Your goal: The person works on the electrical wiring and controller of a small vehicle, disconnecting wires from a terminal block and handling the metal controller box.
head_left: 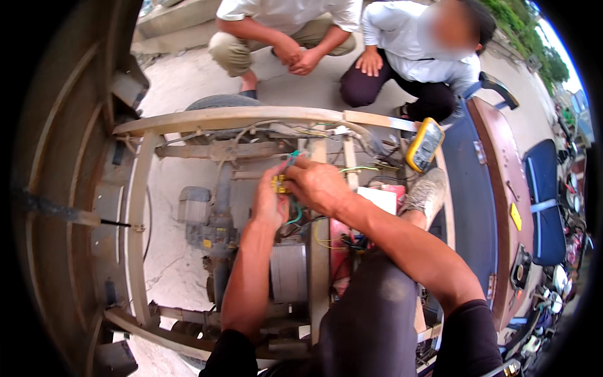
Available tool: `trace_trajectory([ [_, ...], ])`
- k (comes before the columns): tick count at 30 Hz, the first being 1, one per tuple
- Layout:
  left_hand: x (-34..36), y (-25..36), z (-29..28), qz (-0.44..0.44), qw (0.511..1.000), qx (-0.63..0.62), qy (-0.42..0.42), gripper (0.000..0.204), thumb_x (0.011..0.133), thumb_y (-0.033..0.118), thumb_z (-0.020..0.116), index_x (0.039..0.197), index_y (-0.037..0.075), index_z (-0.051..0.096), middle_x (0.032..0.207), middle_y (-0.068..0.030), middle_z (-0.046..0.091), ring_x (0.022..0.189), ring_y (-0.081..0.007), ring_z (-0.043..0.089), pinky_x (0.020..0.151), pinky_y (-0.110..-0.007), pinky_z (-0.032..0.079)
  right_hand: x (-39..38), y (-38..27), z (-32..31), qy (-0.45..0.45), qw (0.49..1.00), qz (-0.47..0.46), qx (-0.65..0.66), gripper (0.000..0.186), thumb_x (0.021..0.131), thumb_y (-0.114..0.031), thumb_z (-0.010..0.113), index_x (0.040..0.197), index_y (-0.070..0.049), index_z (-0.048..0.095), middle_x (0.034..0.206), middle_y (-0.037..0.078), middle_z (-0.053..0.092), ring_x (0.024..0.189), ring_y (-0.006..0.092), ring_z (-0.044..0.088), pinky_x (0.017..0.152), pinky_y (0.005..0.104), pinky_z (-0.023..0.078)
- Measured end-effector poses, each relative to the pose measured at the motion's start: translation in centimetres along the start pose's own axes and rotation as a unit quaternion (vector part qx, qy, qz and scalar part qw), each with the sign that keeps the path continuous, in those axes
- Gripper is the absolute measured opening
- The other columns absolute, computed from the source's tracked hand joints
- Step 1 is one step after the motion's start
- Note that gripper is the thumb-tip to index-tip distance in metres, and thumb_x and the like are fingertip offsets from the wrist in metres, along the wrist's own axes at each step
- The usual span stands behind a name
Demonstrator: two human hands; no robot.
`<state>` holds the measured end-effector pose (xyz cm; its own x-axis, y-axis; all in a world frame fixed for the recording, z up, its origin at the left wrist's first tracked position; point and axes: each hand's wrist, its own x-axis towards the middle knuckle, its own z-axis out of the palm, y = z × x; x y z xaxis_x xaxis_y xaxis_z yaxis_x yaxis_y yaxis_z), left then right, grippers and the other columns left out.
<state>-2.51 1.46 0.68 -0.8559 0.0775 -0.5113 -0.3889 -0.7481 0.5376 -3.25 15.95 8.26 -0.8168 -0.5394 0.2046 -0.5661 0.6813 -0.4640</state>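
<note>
Above a metal vehicle frame, my two hands are close together in front of me. My left hand (pixel 269 200) is closed around a small yellow part (pixel 279 183) whose exact kind I cannot make out. From the right, my right hand (pixel 319 186) reaches across with bent fingers pinched at a green wire (pixel 293 155) just above the yellow part. The fingertips partly hide each other. Another green wire (pixel 294 215) loops below the hands, and a yellow-green wire (pixel 359 168) sticks out to their right.
A yellow multimeter (pixel 425 144) leans on the frame rail (pixel 245 116) at the right. Below my hands sits a finned metal box (pixel 289 273); a motor (pixel 195 204) is left. My shoe (pixel 427 193) rests inside the frame. Two people squat beyond it. A blue seat (pixel 468 182) stands right.
</note>
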Motion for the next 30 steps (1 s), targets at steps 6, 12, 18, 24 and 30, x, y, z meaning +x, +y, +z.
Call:
trace_trajectory([
  [6,0.1,0.7,-0.4,-0.024,0.999,-0.028,-0.011,0.022,0.095,0.029,0.058,0.099,0.009,0.067,0.093,-0.0031,0.068,0.084,-0.0136,0.065,0.071,-0.028,0.052,0.5,-0.5,1.2,0.046,0.996,-0.074,-0.011,0.014,0.082,-0.010,0.062,0.093,-0.002,0.059,0.093,0.014,0.058,0.083,0.0354,0.064,0.070,0.0451,0.053],
  [12,-0.3,0.7,-0.3,-0.030,0.999,-0.024,-0.027,0.025,0.096,0.028,0.056,0.102,0.006,0.065,0.096,-0.0054,0.068,0.089,-0.0162,0.066,0.079,-0.031,0.053,0.1,-0.5,0.7,0.007,1.000,-0.011,-0.014,0.017,0.084,-0.011,0.062,0.097,-0.001,0.057,0.093,0.015,0.060,0.083,0.0353,0.065,0.070,0.0446,0.054],
  [18,-0.9,1.0,0.4,-0.041,0.999,-0.024,-0.010,0.026,0.096,0.029,0.055,0.103,0.006,0.065,0.096,-0.0063,0.068,0.088,-0.0177,0.066,0.079,-0.033,0.053,0.1,-0.3,1.8,0.027,0.998,-0.051,-0.040,0.017,0.085,-0.012,0.061,0.097,0.000,0.057,0.089,0.015,0.062,0.080,0.0363,0.065,0.068,0.0440,0.054],
  [24,-0.1,0.7,-0.6,-0.023,0.999,-0.016,-0.020,0.026,0.096,0.028,0.055,0.104,0.006,0.066,0.097,-0.0059,0.069,0.089,-0.0175,0.065,0.082,-0.033,0.052,0.2,-0.7,1.5,0.002,0.999,0.001,-0.034,0.014,0.086,-0.010,0.059,0.096,0.000,0.058,0.089,0.016,0.061,0.081,0.0363,0.065,0.069,0.0442,0.054],
  [30,-0.5,0.6,0.0,-0.027,0.999,-0.020,-0.025,0.027,0.097,0.028,0.053,0.105,0.005,0.066,0.096,-0.0053,0.068,0.088,-0.0167,0.065,0.080,-0.032,0.051,0.2,-0.8,0.7,-0.004,0.999,-0.036,0.000,0.023,0.080,-0.011,0.063,0.099,0.002,0.058,0.094,0.017,0.064,0.092,0.0341,0.067,0.077,0.0421,0.056],
])
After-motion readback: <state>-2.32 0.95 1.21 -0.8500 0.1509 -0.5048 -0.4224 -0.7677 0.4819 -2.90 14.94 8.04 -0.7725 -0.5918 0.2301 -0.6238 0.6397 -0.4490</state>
